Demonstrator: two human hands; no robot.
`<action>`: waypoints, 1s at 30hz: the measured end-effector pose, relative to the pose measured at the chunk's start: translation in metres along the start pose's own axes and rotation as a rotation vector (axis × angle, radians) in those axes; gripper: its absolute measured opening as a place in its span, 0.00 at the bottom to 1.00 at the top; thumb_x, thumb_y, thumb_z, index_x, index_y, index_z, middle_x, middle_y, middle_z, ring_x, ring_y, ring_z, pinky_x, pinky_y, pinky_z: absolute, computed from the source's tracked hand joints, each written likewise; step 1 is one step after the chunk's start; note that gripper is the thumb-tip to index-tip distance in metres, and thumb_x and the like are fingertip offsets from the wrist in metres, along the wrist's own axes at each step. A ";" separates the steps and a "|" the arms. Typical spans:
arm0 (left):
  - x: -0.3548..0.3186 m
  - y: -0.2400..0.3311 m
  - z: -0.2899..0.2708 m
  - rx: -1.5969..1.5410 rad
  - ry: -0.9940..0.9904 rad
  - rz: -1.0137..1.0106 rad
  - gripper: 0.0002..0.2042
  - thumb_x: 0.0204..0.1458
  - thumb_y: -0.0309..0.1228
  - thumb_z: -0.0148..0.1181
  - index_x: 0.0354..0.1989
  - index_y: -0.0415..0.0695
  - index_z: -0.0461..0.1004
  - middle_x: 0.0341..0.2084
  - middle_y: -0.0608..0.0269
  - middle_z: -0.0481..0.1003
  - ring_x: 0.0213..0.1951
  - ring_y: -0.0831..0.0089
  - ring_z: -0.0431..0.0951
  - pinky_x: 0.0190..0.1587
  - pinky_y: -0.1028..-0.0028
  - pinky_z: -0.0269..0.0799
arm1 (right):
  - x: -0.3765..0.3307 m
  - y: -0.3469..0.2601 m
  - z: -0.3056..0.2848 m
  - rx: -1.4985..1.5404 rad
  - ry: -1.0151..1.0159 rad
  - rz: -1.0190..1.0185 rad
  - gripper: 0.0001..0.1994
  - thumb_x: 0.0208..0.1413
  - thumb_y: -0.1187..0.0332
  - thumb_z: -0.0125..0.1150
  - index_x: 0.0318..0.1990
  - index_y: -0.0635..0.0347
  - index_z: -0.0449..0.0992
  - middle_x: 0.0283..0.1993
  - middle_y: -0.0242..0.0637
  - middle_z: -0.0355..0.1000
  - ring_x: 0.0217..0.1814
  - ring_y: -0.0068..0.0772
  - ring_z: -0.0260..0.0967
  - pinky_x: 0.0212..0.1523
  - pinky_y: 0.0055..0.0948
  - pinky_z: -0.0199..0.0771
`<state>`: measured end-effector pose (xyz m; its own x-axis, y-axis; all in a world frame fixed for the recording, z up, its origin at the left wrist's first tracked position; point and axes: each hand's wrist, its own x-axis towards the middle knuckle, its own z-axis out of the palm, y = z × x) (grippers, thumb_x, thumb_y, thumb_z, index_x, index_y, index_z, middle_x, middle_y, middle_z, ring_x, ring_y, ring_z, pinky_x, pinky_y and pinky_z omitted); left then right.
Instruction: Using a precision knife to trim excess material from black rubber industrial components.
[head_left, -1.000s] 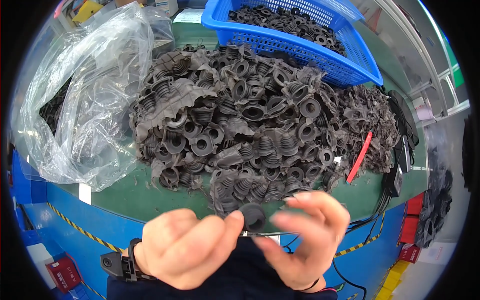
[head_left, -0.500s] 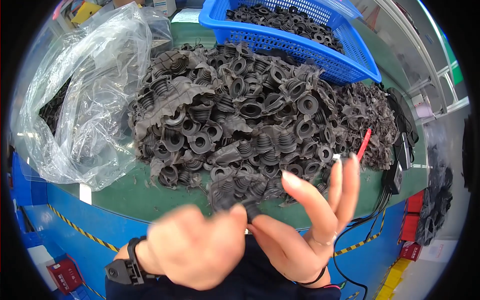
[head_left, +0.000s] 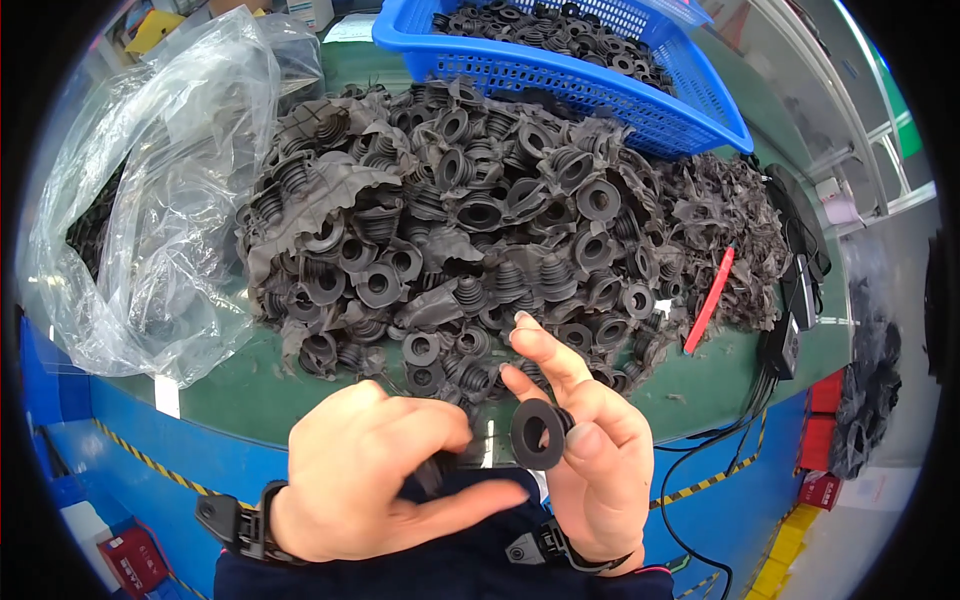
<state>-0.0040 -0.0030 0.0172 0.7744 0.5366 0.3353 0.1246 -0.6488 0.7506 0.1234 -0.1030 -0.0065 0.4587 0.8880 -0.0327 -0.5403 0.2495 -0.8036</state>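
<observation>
My right hand (head_left: pixel 605 460) pinches a black rubber bellows boot (head_left: pixel 522 440) between thumb and fingers, its round flange and open hole facing me. Beside it, my left hand (head_left: pixel 375 465) has curled fingers and an outstretched thumb. A dark rubber piece (head_left: pixel 430 473), blurred and partly hidden, sits under those fingers. Just beyond both hands spreads a big heap of bellows boots (head_left: pixel 460 215), many still joined by thin, torn rubber sheet.
A blue perforated basket (head_left: pixel 560 95) of loose boots stands behind the heap. Clear plastic bags (head_left: pixel 190 220) lie left. Thin rubber scraps (head_left: pixel 725 220) are piled right, near a red strip (head_left: pixel 710 300) and black cables (head_left: pixel 775 390). Everything rests on a green tabletop (head_left: pixel 225 400).
My hands have moved apart from where they met. The right one has turned, bringing the boot's ring into sight. My left thumb now stretches out to the right.
</observation>
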 end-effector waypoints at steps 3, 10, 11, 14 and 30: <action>0.000 -0.003 0.010 0.365 0.149 0.365 0.18 0.20 0.24 0.66 0.27 0.44 0.73 0.16 0.70 0.68 0.14 0.75 0.60 0.21 0.77 0.55 | -0.001 -0.002 0.002 0.022 0.013 0.062 0.02 0.45 0.78 0.54 0.26 0.61 0.71 0.54 0.49 0.58 0.64 0.39 0.41 0.58 0.34 0.46; 0.007 -0.008 0.005 0.036 0.193 0.181 0.10 0.29 0.22 0.63 0.25 0.43 0.73 0.12 0.71 0.64 0.14 0.78 0.60 0.16 0.80 0.52 | -0.004 -0.007 -0.002 -0.849 -0.023 -0.352 0.15 0.34 0.72 0.64 0.34 0.59 0.73 0.57 0.52 0.50 0.61 0.46 0.46 0.52 0.36 0.55; 0.008 -0.005 0.003 -0.181 0.120 0.058 0.10 0.30 0.23 0.64 0.25 0.43 0.74 0.12 0.72 0.64 0.14 0.79 0.62 0.16 0.80 0.53 | -0.003 -0.010 -0.005 -1.073 -0.033 -0.496 0.13 0.33 0.70 0.65 0.31 0.60 0.72 0.57 0.56 0.49 0.62 0.49 0.44 0.53 0.39 0.54; 0.008 -0.008 0.000 -0.200 0.066 0.055 0.09 0.31 0.24 0.65 0.24 0.43 0.74 0.11 0.70 0.63 0.13 0.77 0.61 0.16 0.79 0.53 | -0.003 -0.018 -0.005 -1.182 -0.004 -0.542 0.10 0.32 0.68 0.66 0.24 0.57 0.72 0.57 0.55 0.50 0.63 0.52 0.41 0.53 0.39 0.55; 0.001 0.003 -0.007 0.479 0.274 0.479 0.14 0.20 0.30 0.66 0.23 0.48 0.78 0.13 0.76 0.47 0.16 0.81 0.48 0.17 0.81 0.38 | -0.010 -0.017 0.009 -1.436 0.085 -0.712 0.08 0.28 0.67 0.67 0.20 0.49 0.73 0.52 0.48 0.54 0.60 0.65 0.40 0.53 0.49 0.54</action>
<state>-0.0071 -0.0007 0.0240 0.6364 0.2097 0.7423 0.1175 -0.9775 0.1753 0.1212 -0.1129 0.0126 0.3777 0.7201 0.5821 0.8458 -0.0125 -0.5334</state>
